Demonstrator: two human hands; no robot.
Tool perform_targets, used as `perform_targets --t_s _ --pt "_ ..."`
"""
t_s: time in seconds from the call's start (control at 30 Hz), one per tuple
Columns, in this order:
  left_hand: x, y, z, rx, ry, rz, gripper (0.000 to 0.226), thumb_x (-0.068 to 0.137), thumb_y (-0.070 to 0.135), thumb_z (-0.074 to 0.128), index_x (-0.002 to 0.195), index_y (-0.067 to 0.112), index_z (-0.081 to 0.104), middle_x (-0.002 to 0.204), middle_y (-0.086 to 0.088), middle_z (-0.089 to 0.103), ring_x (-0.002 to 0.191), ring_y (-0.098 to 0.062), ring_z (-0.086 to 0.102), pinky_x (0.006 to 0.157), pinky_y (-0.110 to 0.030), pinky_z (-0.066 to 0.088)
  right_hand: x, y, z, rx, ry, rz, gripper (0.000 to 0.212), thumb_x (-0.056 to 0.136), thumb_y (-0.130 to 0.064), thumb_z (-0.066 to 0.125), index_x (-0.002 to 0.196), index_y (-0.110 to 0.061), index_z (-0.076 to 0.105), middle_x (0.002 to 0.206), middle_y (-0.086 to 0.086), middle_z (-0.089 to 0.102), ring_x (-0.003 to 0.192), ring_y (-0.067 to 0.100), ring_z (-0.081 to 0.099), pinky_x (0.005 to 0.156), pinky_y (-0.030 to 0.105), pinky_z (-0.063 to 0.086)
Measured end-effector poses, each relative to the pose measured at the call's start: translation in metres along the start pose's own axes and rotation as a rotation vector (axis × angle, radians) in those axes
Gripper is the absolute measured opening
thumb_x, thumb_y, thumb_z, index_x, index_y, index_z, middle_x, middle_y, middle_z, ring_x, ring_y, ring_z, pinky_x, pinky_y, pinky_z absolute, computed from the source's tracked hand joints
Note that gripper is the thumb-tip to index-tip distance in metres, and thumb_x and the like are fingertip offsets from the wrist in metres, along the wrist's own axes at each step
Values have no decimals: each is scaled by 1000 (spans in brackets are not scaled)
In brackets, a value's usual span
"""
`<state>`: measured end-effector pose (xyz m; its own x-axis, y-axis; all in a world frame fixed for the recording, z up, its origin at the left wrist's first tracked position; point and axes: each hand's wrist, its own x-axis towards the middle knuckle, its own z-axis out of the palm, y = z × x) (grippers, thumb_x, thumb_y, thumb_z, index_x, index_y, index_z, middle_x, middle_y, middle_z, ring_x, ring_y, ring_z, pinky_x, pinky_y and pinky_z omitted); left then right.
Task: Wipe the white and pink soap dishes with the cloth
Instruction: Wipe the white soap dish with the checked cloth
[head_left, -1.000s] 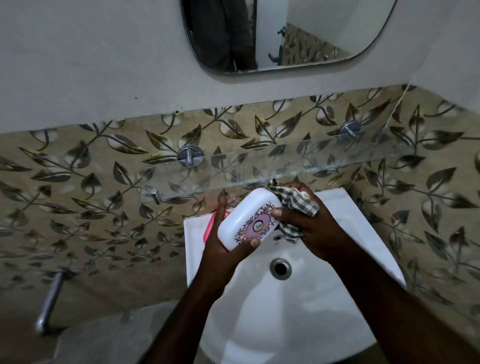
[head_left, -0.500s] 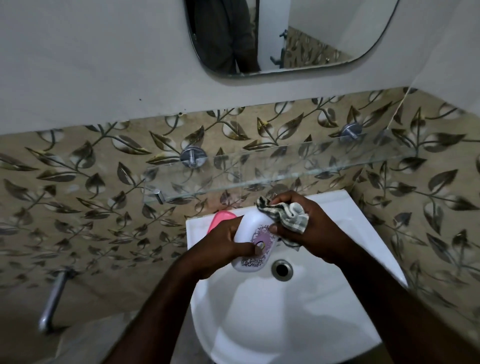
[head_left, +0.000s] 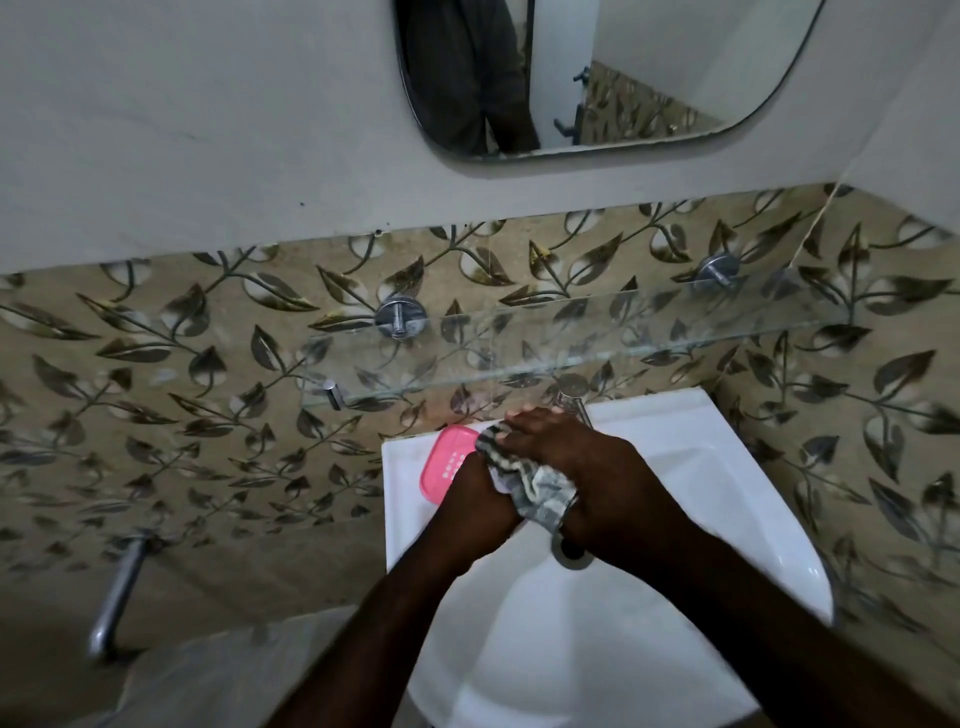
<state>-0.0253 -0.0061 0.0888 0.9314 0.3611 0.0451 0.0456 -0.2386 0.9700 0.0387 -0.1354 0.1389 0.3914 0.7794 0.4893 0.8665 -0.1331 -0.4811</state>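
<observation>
The pink soap dish (head_left: 445, 464) lies on the back left rim of the white sink (head_left: 675, 431). Over the basin, my left hand (head_left: 475, 506) is curled around the white soap dish, which is almost fully hidden between my hands and the cloth. My right hand (head_left: 582, 462) presses the checked grey cloth (head_left: 537, 491) down onto that dish, fingers closed over the fabric. The two hands touch, just right of the pink dish.
A glass shelf (head_left: 571, 340) on metal pegs juts out right above my hands. The tap (head_left: 571, 392) stands behind my right hand and the drain (head_left: 571, 552) sits below it. A mirror (head_left: 597, 78) hangs above. A metal pipe (head_left: 119, 587) is low on the left.
Both hands have dropped lower into the basin. The white dish, plainly visible before, is now covered by the cloth and my hands. The pink dish shows more.
</observation>
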Motion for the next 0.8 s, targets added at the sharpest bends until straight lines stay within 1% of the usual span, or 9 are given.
perform_targets --t_s 0.1,0.2,0.27,0.37,0.47,0.53,0.63,0.73,0.8 --pt "-4 6 -5 67 42 53 53 76 12 65 92 63 59 89 39 65 83 17 60 69 -8 48 1 10 1 146 7 56 46 76 -10 79 121 -9 66 128 2 61 122 12 53 107 15 34" --pt "-5 7 -7 75 84 -5 58 65 13 61 85 67 55 77 41 62 66 17 57 57 -7 45 5 15 0 286 102 278 47 76 -8 81 120 -17 67 120 -7 66 115 5 60 102 20 44" --pt "-4 4 -9 98 66 17 56 74 7 66 88 62 59 74 43 62 66 21 56 55 -4 44 4 7 8 187 105 188 48 76 -14 82 121 -14 67 121 -11 61 116 5 57 104 18 40" --pt "-5 -2 -13 56 46 17 46 84 5 68 75 50 68 72 27 69 67 16 58 55 -5 42 0 4 17 69 58 17 50 72 -18 79 119 -6 67 125 0 62 119 12 54 106 15 34" --pt "-7 -2 -13 57 106 -14 32 71 7 68 78 38 64 76 11 67 62 7 57 54 -14 45 6 13 13 257 116 259 44 78 -13 79 120 -12 67 118 -7 66 114 9 61 98 10 40" --pt "-5 0 -14 6 156 -31 29 66 12 65 75 39 62 71 17 68 59 7 57 51 -9 43 8 18 11 238 130 342 46 80 -9 77 124 -16 65 117 -8 68 112 8 63 96 12 43" --pt "-1 7 -18 77 61 18 51 75 5 68 82 55 64 79 38 66 74 16 60 62 -4 45 10 9 15 149 150 224 51 77 -19 81 125 -15 65 122 -5 65 117 5 56 102 6 34" --pt "1 5 -18 90 30 33 37 82 6 68 75 42 68 75 21 70 71 9 60 62 -14 50 6 6 20 -13 91 1 50 77 -26 74 124 -10 65 130 7 63 123 14 51 108 13 30" --pt "-3 8 -15 90 60 46 21 74 15 67 81 34 65 83 5 72 75 -6 64 67 -28 53 4 8 15 132 134 125 48 77 -21 78 123 -13 65 127 3 65 120 11 55 106 17 37"
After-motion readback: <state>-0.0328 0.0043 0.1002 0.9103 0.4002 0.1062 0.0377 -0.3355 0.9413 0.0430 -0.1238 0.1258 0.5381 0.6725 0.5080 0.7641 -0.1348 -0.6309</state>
